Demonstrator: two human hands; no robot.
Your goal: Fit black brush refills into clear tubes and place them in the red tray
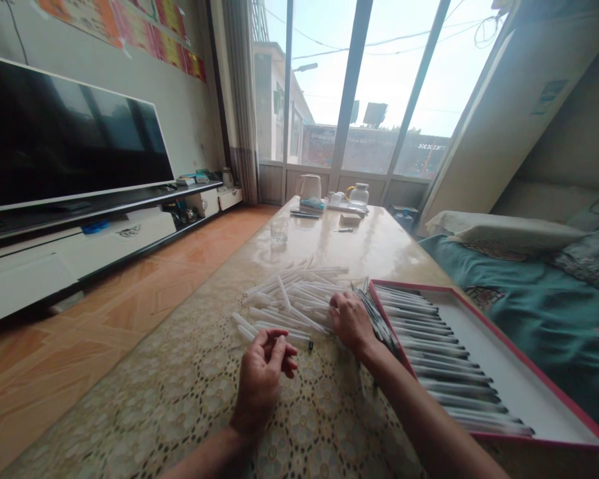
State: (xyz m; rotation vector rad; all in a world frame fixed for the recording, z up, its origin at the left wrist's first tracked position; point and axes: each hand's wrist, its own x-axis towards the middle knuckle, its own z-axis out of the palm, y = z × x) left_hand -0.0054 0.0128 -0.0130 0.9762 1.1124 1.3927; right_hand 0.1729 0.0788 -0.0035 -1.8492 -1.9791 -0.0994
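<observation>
My left hand (267,369) is above the tablecloth at the near edge of a pile of translucent white pen barrels (299,293). Its fingers curl in toward the thumb; whatever they may hold does not show. Just beyond the fingers, a barrel lies with a small black piece (310,345) at its end. Bent and close together, the fingers of my right hand (352,322) reach down where the pile meets a bundle of thin dark pen refills (377,319). Its fingertips are partly hidden.
Right of the refills, a pink-rimmed box (544,392) holds a row of dark-ended pens (444,346). Farther along the table stand a clear glass (279,233), a glass jug (359,195) and a small box (350,219). A sofa (504,279) flanks the right side.
</observation>
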